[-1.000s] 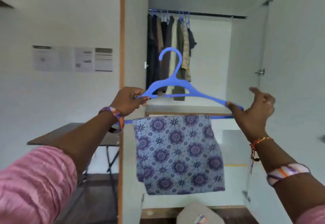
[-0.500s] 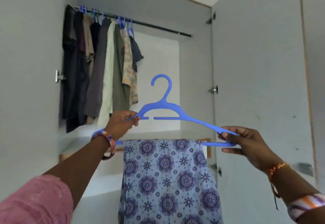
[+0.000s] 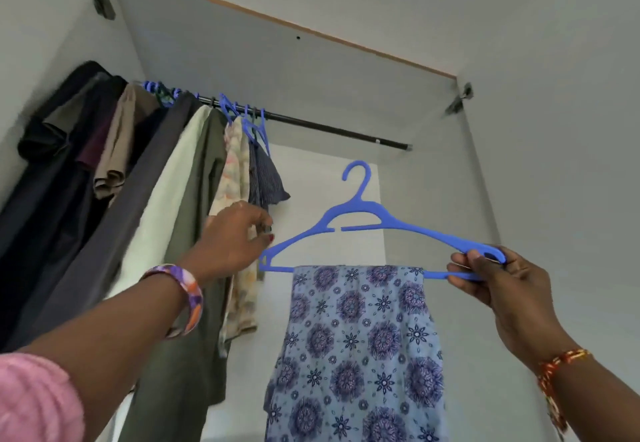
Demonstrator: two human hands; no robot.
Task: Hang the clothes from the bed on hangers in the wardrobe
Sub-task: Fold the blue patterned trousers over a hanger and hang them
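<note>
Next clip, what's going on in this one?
A person stands at an open wardrobe holding up a blue hanger with a blue floral-print cloth draped over its bottom bar. The right hand grips the hanger's right end. The left hand is beside its left end, fingers loosely curled; contact is unclear. The hook is below the rail, not yet on it. Other clothes hang at the rail's left.

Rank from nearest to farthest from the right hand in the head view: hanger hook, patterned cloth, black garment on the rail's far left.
1. patterned cloth, just left of the right hand
2. hanger hook, up-left
3. black garment, far left
</note>
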